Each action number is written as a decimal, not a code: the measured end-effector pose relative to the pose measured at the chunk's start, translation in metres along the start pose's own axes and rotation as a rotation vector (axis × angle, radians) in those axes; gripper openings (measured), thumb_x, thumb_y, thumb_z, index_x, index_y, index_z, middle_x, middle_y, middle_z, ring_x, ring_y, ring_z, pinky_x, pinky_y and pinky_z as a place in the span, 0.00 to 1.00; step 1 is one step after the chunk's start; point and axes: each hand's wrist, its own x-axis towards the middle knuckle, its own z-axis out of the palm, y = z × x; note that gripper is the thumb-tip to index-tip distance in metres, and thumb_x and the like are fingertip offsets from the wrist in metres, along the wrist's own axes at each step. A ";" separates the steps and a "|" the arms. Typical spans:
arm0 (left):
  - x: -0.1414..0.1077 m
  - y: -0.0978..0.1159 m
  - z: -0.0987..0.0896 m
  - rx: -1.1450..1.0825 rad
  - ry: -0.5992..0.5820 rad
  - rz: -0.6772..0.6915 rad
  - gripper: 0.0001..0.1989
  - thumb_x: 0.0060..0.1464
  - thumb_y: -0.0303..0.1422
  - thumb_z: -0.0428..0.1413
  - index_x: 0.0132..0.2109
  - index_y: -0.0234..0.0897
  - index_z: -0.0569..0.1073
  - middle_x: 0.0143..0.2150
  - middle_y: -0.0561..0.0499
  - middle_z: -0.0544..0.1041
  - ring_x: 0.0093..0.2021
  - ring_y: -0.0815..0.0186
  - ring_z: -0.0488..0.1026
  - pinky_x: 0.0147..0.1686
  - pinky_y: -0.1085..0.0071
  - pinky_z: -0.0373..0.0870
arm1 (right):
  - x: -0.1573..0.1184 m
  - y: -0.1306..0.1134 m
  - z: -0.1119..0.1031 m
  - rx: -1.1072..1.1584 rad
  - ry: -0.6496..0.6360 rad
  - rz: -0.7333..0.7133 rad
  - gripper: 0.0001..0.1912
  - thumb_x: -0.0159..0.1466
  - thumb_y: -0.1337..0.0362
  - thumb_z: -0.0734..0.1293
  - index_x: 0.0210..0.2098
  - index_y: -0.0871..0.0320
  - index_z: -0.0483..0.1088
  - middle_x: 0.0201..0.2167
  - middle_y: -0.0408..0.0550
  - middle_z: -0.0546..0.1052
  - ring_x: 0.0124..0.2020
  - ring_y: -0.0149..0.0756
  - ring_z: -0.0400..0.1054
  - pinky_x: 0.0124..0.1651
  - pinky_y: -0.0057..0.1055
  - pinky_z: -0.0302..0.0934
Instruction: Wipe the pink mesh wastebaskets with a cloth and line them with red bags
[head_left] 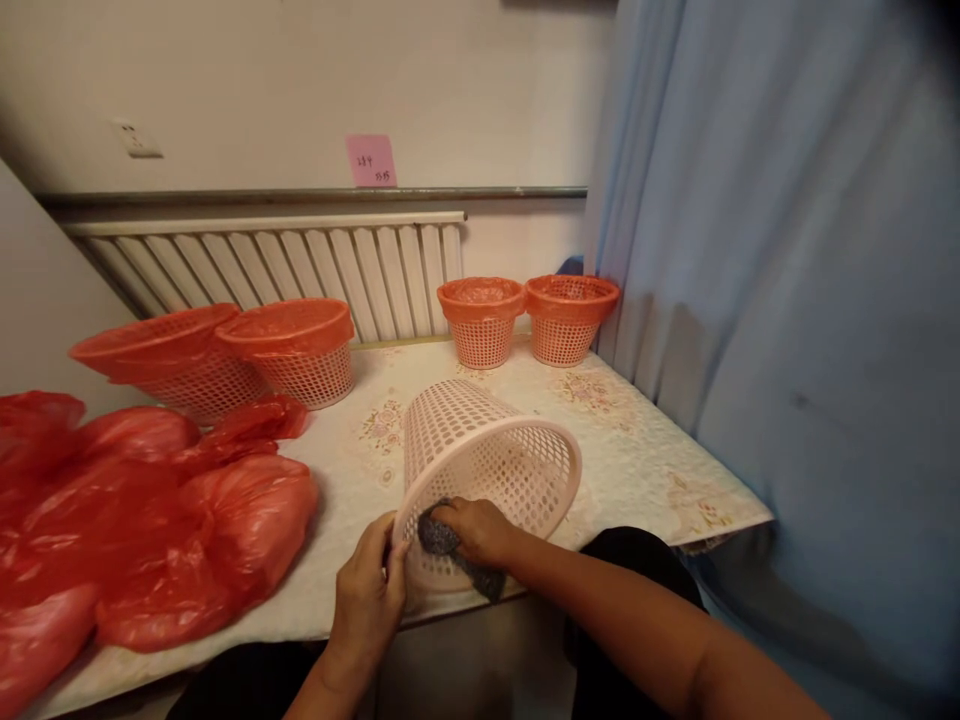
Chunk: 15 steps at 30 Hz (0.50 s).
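A pale pink perforated plastic basket (448, 412) lies tipped on its side near the table's front edge, its mouth facing me. My left hand (370, 590) grips its rim at the lower left, thumb on the inside. Inside the mouth, my right hand (480, 532) is closed around a dark grey cloth (439, 532) and presses it against the inner wall close to the left hand. A loose end of the cloth hangs down over the lower rim. The fingertips of the left hand are partly hidden behind the rim.
Crumpled red plastic bags (187, 530) cover the table's left side. Behind them stand two baskets lined with red bags (289, 325); two more lined baskets (484, 300) stand at the back right. A blue curtain (787, 300) hangs along the right, and a radiator (300, 265) lines the wall.
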 end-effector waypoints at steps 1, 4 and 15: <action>0.006 0.000 -0.002 0.007 -0.009 0.008 0.12 0.60 0.33 0.48 0.49 0.36 0.69 0.40 0.47 0.78 0.37 0.63 0.77 0.37 0.70 0.74 | 0.000 0.005 -0.001 -0.043 -0.021 0.020 0.20 0.58 0.64 0.63 0.52 0.51 0.65 0.44 0.47 0.75 0.38 0.39 0.71 0.40 0.30 0.61; 0.021 0.004 -0.006 -0.008 -0.055 0.002 0.13 0.60 0.34 0.49 0.49 0.37 0.69 0.40 0.47 0.77 0.36 0.63 0.76 0.37 0.69 0.73 | 0.003 0.020 -0.002 -0.079 -0.034 0.066 0.15 0.60 0.65 0.61 0.47 0.54 0.69 0.42 0.50 0.75 0.36 0.39 0.71 0.37 0.30 0.61; -0.039 0.004 0.046 -0.269 -0.169 -0.364 0.08 0.56 0.39 0.50 0.38 0.40 0.67 0.31 0.52 0.74 0.31 0.62 0.73 0.31 0.68 0.71 | 0.005 0.034 -0.006 0.050 -0.023 0.186 0.20 0.54 0.71 0.63 0.46 0.57 0.70 0.44 0.53 0.76 0.43 0.46 0.71 0.43 0.34 0.61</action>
